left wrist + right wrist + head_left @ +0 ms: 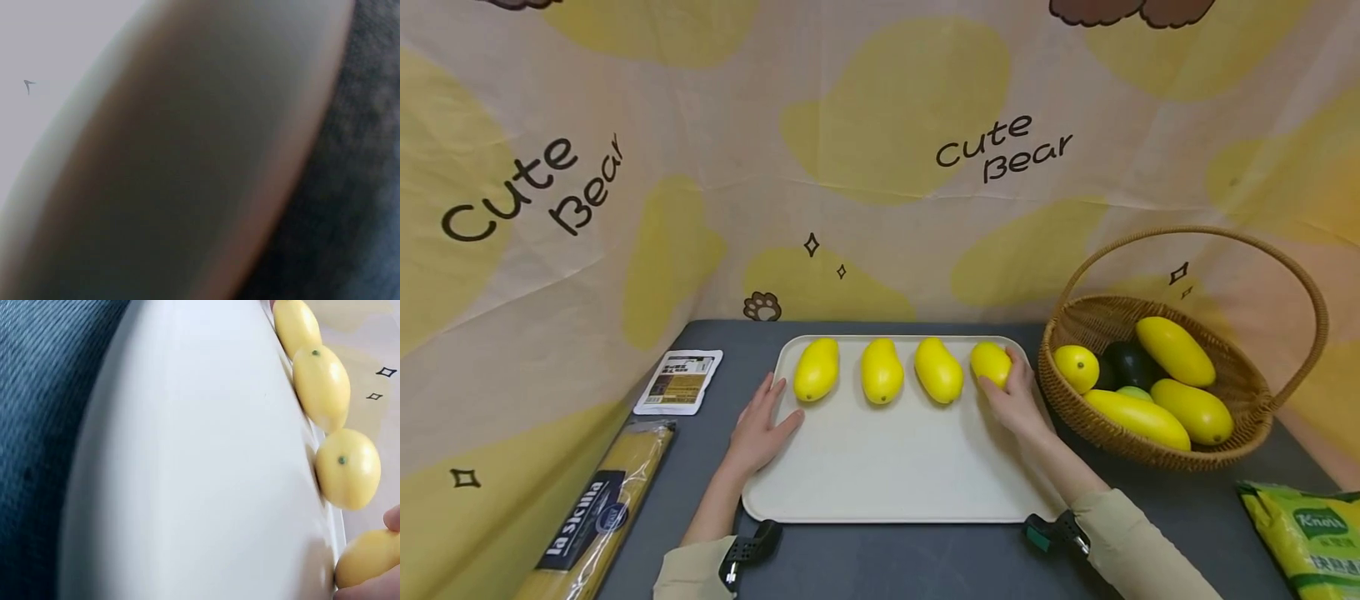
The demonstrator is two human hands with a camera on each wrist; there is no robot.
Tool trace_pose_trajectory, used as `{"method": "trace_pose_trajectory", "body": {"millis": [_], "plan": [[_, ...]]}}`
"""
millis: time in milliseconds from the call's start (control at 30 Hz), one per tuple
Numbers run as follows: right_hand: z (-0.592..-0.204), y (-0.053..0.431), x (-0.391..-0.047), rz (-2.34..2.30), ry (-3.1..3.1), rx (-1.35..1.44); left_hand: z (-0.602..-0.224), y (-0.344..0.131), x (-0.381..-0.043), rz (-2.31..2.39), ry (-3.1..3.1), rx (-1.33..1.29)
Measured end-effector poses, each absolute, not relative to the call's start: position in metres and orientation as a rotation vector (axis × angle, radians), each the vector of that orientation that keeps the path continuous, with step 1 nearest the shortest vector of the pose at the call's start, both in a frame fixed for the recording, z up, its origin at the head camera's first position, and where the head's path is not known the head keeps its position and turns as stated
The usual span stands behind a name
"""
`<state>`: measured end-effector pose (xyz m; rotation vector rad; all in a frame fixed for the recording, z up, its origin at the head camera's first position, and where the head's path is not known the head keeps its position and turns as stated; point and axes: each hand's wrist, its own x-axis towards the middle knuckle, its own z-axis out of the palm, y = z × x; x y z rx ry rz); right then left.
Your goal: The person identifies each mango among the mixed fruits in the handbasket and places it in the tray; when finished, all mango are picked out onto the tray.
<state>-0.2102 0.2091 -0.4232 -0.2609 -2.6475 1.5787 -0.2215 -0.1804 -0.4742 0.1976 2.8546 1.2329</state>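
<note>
A white tray [895, 467] lies on the dark table with several yellow mangoes in a row along its far side. From left to right stand a first mango [816, 369], a second mango [882, 371] and a third mango [938, 370]. At the row's right end, my right hand [1018, 398] grips another mango [990, 364] between thumb and fingers; the right wrist view shows part of this mango [369, 556] too. My left hand [760, 429] rests on the tray's left edge, its fingers spread and holding nothing. The left wrist view is mostly blocked by a blurred forearm or hand.
Right of the tray stands a wicker basket [1262, 408] with a tall handle, holding yellow and dark green fruit. A green Knorr bag [1311, 533] lies at the front right. On the left are a pasta packet [602, 508] and a white-edged pouch [679, 382]. A patterned cloth hangs behind.
</note>
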Motion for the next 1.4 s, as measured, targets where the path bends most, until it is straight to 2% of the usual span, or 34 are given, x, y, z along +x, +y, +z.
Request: {"method": "trace_pose_trajectory", "body": {"millis": [1400], "plan": [[-0.459, 0.213, -0.212, 1.419, -2.556, -0.183, -0.47, -0.179, -0.22, 1.206, 2.848, 0.188]]}}
